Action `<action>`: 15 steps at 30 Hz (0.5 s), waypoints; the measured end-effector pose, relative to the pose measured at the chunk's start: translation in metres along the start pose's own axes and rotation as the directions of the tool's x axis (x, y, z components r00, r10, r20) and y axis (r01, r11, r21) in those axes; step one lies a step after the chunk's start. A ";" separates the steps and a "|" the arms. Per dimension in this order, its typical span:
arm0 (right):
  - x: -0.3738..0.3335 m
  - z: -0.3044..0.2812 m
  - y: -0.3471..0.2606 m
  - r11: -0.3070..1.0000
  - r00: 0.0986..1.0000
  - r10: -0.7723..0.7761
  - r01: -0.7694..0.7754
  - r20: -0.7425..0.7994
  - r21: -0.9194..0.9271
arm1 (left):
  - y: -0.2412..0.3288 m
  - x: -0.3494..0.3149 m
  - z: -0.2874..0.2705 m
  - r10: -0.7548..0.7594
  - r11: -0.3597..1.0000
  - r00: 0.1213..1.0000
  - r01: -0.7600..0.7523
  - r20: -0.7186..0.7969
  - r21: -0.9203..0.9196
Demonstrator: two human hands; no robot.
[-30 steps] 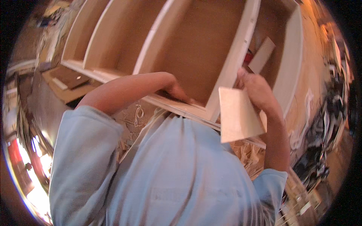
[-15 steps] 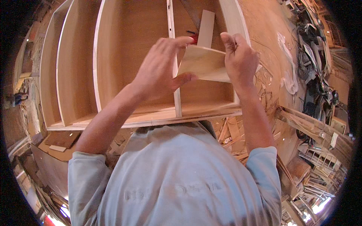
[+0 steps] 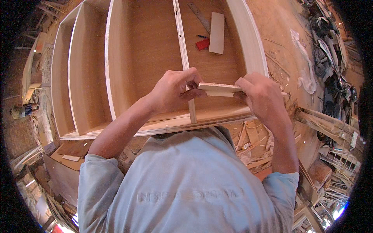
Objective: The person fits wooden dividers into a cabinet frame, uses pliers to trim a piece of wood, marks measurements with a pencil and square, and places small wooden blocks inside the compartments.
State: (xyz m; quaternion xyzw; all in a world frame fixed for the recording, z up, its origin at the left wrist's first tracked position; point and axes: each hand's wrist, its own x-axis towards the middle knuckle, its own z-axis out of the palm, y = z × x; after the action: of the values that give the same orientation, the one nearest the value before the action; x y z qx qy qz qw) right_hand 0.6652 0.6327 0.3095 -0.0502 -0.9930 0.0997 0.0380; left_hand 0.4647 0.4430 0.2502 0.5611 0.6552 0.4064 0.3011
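Between my two hands is a small piece of plywood board (image 3: 219, 89), turned nearly edge-on, above the near end of an open wooden cabinet frame (image 3: 190, 103). My left hand (image 3: 171, 91) pinches its left end with thumb and fingers, close to a divider of the frame. At the other end, my right hand (image 3: 266, 95) is closed on the board. A thin pale tip (image 3: 286, 93) sticks out beyond the right hand; what it belongs to is hidden. Inside the right-hand compartment lie a pale wooden strip (image 3: 217, 33), a red object (image 3: 202, 44), a small dark pen-like stick (image 3: 201, 36) and a metal ruler (image 3: 199, 17).
Tall dividers (image 3: 108, 58) split the cabinet frame into several compartments. Wood offcuts (image 3: 252, 136) litter the floor by my body. On the right are clear plastic (image 3: 307, 79), a dark heap (image 3: 326, 50) and a wooden beam (image 3: 326, 124).
The board has tipped from showing its broad face to nearly edge-on, and both hands are lower in view. My left hand's spread fingers have closed on its end.
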 end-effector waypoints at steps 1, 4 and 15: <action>-0.001 -0.002 -0.001 1.000 1.000 -0.002 0.002 0.010 -0.003 | 0.000 -0.001 0.000 -0.002 1.000 1.000 0.003 0.023 -0.029; -0.003 -0.005 -0.004 1.000 0.999 -0.021 0.021 0.037 -0.008 | -0.003 -0.004 0.000 0.043 0.999 0.998 -0.043 0.051 -0.008; -0.010 -0.017 -0.010 0.993 0.982 -0.119 0.115 0.144 0.032 | 0.007 -0.021 -0.005 0.027 0.999 0.941 -0.037 0.338 0.022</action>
State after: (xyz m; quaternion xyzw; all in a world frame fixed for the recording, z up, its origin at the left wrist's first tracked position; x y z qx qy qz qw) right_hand 0.6752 0.6247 0.3276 0.0161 -0.9931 0.1124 -0.0284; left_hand 0.4675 0.4219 0.2580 0.6373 0.5903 0.2996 0.3945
